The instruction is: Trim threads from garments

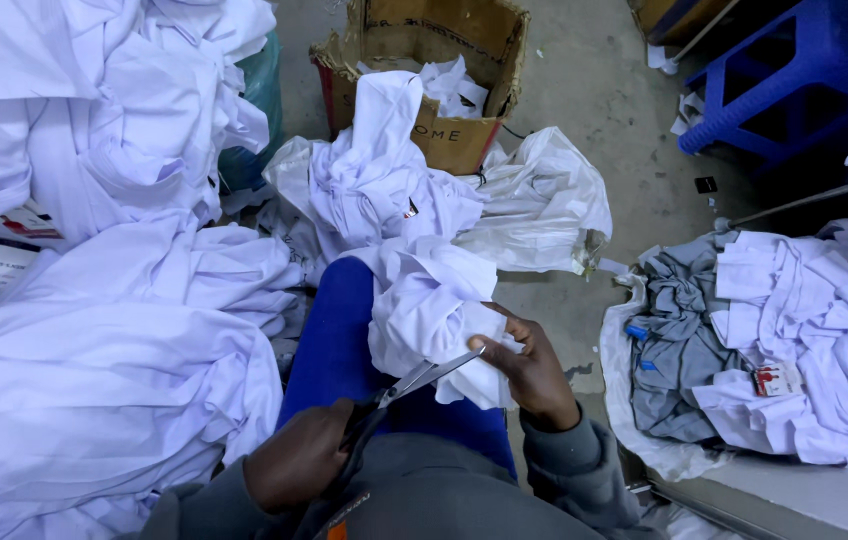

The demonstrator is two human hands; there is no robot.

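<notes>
My left hand (299,465) is closed around the dark handles of a pair of scissors (431,373), whose metal blades point up and to the right at a white garment (424,300). My right hand (536,372) pinches the edge of that garment right at the blade tips. The garment is crumpled over my blue-clad lap (336,340) and trails up toward a cardboard box (444,140). Grey sleeves cover both wrists.
A big heap of white shirts (94,300) with paper tags fills the left side. A clear plastic bag (544,200) lies by the box. At the right, a sack (634,420) holds grey and white garments. A blue plastic stool (794,80) stands on the concrete floor.
</notes>
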